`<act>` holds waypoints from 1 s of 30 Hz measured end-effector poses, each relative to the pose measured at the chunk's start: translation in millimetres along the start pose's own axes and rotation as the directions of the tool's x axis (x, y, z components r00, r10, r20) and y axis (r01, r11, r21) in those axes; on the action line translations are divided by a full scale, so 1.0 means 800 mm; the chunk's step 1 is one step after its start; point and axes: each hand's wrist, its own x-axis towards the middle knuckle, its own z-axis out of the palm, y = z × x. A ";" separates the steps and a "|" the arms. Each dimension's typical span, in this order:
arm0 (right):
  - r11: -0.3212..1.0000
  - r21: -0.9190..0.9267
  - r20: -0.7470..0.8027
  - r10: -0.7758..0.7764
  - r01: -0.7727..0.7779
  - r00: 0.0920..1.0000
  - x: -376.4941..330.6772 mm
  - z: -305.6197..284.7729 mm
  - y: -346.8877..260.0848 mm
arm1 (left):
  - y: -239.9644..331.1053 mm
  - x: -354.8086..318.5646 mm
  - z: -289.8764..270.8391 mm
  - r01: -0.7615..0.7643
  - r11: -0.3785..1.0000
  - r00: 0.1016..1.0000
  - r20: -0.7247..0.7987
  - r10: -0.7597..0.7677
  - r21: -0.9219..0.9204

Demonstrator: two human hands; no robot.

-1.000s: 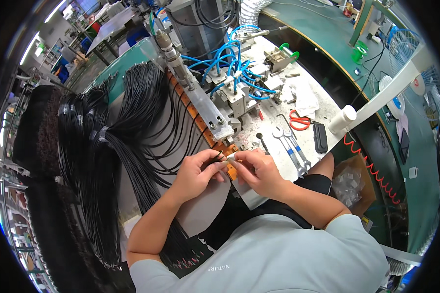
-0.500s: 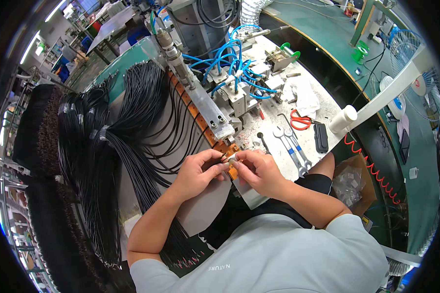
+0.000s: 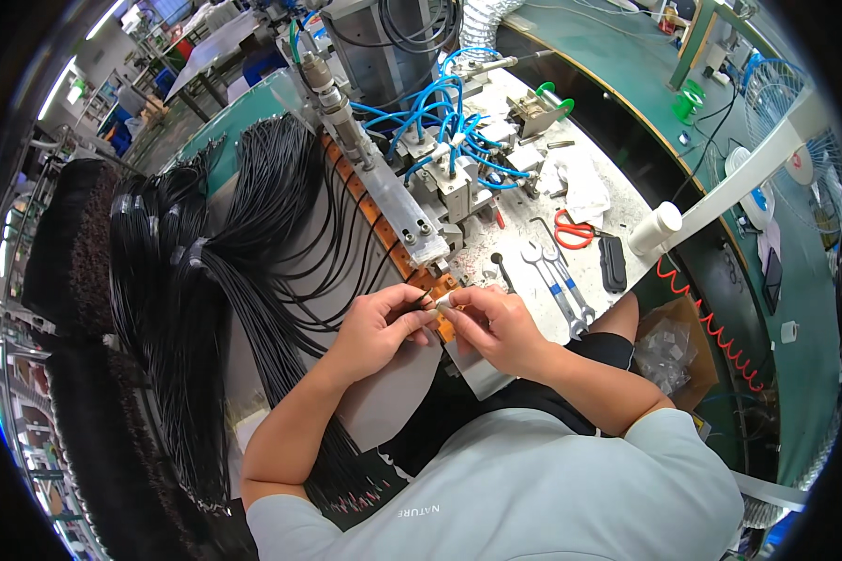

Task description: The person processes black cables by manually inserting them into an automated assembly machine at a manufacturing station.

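My left hand (image 3: 376,329) pinches the end of a thin black cable (image 3: 419,302) between thumb and fingers. My right hand (image 3: 492,324) holds a small pale connector piece (image 3: 444,301) right against that cable end. Both hands meet just above the near end of an orange slotted rail (image 3: 376,222) that runs diagonally along a metal machine bar (image 3: 384,187). Several black cables (image 3: 281,234) lie draped from the rail down to my left, over a grey mat.
A machine with blue air hoses (image 3: 440,131) stands behind the rail. Two wrenches (image 3: 557,276), red-handled scissors (image 3: 575,229), a black case (image 3: 613,264) and a white cylinder (image 3: 653,227) lie to the right. Thick bundles of black cables (image 3: 94,280) fill the left side. A cardboard box (image 3: 678,351) sits lower right.
Both hands stay at the rail's near end, with only small finger movements on the cable end and the connector piece.
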 end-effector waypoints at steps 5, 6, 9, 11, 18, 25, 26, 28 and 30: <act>1.000 -0.018 0.009 0.001 -0.001 1.000 0.001 -0.001 0.001 | -0.004 0.001 -0.001 -0.002 0.999 1.000 0.021 0.001 0.035; 1.000 -0.012 0.022 0.014 -0.014 1.000 0.000 -0.002 0.001 | -0.004 0.001 -0.001 -0.004 0.999 1.000 0.030 0.003 0.040; 0.999 0.000 0.046 0.040 -0.040 0.998 0.001 -0.004 -0.001 | -0.004 0.001 -0.002 0.007 0.999 0.999 0.045 -0.009 0.033; 0.970 0.155 0.114 0.171 -0.188 0.979 0.002 -0.006 -0.008 | -0.002 0.001 -0.001 0.013 0.999 0.999 0.052 -0.014 0.030; 0.993 -0.038 0.110 -0.109 0.114 0.988 0.013 -0.013 0.003 | 0.005 -0.002 -0.001 0.062 0.974 0.995 0.090 -0.043 -0.218; 0.895 -0.292 -0.048 -0.367 0.339 0.929 0.019 -0.003 0.016 | 0.014 -0.014 0.003 -0.326 0.839 0.911 -0.091 0.402 0.435; 0.975 -0.179 -0.108 -0.154 0.133 0.982 0.023 -0.007 0.022 | 0.019 -0.017 0.005 -0.400 0.614 0.802 -0.066 0.594 0.680; 0.955 0.073 -0.143 0.297 -0.289 0.944 0.027 -0.013 0.035 | 0.024 -0.021 0.008 -0.374 0.673 0.851 -0.053 0.523 0.638; 0.938 0.168 -0.131 0.325 -0.302 0.937 0.022 -0.006 0.059 | 0.027 -0.024 0.011 -0.309 0.775 0.927 -0.006 0.374 0.551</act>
